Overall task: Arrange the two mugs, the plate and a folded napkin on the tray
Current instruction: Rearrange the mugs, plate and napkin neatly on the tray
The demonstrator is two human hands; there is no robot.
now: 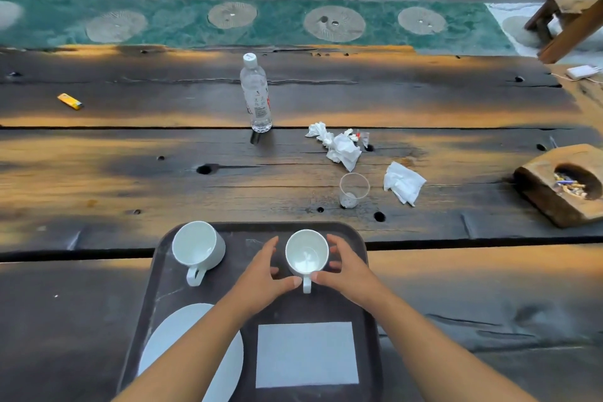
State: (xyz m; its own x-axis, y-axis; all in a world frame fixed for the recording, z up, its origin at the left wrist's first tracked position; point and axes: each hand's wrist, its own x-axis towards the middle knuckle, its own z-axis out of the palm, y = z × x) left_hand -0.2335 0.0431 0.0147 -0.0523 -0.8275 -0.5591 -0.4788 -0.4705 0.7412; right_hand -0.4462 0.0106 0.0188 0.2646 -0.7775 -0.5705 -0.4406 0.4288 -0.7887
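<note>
Cupped from both sides, the right mug [306, 254] sits between my two hands. The right grip [349, 268] is curled round the mug's right wall, with the fingertips against it and the thumb at the handle. The left grip [261, 274] is looser. Its fingers lie nearly straight beside the mug, with a dark gap between them and the wall. Only the thumb tip meets the mug, at the root of the handle.

This mug is plain white and glossy. It stands upright with its mouth open to me, and I can see nothing inside it. It stands at the far right of the dark tray [293, 307], and its handle points straight back at me between my thumbs.

The left mug [197, 248] is white too. It stands at the tray's far left corner, apart from both hands, with its handle also turned toward me.

Nearer to me, the white plate [163, 336] lies flat at the tray's left, partly under my left forearm. The folded napkin [306, 354] is a white rectangle lying flat at the right, between my forearms, with its long side running left to right.

The tray rests on the dark wooden counter [130, 173]. Beyond the tray stand a clear bottle [256, 95] and a clear plastic cup [352, 189], with crumpled tissues [339, 147] near the cup.
</note>
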